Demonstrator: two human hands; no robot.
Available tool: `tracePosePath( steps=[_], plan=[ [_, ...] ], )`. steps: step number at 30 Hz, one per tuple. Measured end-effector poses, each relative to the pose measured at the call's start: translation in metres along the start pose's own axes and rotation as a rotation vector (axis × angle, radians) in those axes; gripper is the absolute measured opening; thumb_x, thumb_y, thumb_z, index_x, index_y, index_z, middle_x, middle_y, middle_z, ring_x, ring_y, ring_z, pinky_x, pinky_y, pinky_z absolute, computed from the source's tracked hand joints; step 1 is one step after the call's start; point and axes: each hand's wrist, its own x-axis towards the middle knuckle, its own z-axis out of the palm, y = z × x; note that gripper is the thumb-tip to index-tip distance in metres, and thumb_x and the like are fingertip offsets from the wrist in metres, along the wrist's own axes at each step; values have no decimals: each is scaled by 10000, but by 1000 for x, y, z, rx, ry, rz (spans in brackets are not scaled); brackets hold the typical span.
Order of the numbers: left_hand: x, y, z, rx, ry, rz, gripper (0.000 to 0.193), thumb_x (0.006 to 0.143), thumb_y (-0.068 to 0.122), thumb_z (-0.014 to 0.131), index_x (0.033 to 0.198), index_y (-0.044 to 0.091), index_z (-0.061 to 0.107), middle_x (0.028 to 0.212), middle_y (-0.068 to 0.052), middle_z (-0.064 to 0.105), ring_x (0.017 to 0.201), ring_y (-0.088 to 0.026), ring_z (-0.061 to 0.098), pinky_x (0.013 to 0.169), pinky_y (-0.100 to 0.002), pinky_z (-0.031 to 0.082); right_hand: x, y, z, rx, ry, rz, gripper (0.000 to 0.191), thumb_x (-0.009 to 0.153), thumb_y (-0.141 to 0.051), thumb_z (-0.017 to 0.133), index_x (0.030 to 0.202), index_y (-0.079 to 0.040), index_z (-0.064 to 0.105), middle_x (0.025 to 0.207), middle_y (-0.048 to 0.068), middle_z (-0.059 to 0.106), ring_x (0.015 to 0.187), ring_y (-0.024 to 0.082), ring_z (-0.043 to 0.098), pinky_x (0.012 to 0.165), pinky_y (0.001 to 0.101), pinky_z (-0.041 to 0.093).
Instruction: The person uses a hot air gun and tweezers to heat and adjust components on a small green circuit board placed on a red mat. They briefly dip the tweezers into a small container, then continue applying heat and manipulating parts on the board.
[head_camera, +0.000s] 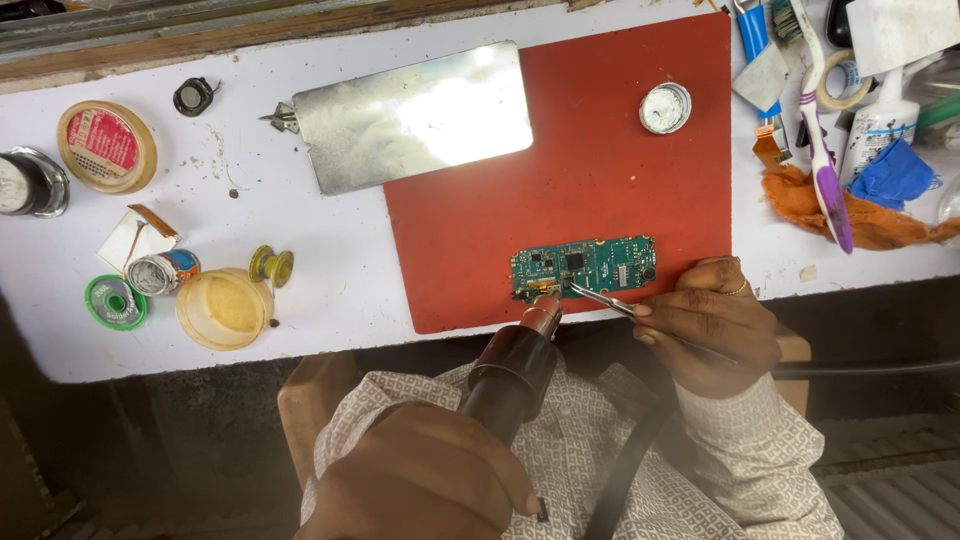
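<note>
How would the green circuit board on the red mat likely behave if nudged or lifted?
The green circuit board looks thin and flat, so it is probably light and stiff. It lies loose on the smooth red mat near the edge, so a push would likely slide it. Its small exposed parts seem fragile; the right hand touches it only with tweezers.

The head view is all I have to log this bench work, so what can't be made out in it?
- Left hand: cut off by the bottom edge; its grip on the hot-air tool shows only partly.
- Tweezers tip: too small to tell what it touches on the circuit board.
- Right hand fingers: curled over the tweezers, hiding the grip.
- Metal plate: glare hides its surface.
</note>
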Motion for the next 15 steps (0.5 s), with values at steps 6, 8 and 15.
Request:
tracePosePath(
  steps=[6, 8, 15],
  plan=[
    [14, 5, 6, -79, 71, 58, 299, 879, 35, 733, 647, -3, 549, 672, -163, 664, 688, -318, 775, 671, -414, 696, 0, 0, 0, 7, 12, 4, 233, 701, -55, 855, 906, -61, 744, 859, 65, 749, 756, 170, 613, 814, 346, 441],
    [18, 15, 14, -82, 195, -40, 305, 872, 31, 702, 629, -17, 524, 630, -169, 634, 635, -313, 746, 722, -469, 708, 0, -1, -1, 14, 13, 12, 230, 714, -54, 848, 918, -63, 741, 870, 66, 748, 780, 175, 625, 828, 349, 453],
    [36, 33, 24, -90, 331, -100, 339, 940, 64, 617, 636, -47, 515, 624, -203, 584, 623, -369, 683, 950, -640, 624, -3, 0, 0, 38, 57, 29, 219, 722, -22, 849, 910, -53, 742, 874, 63, 748, 785, 178, 645, 763, 321, 460]
  ],
)
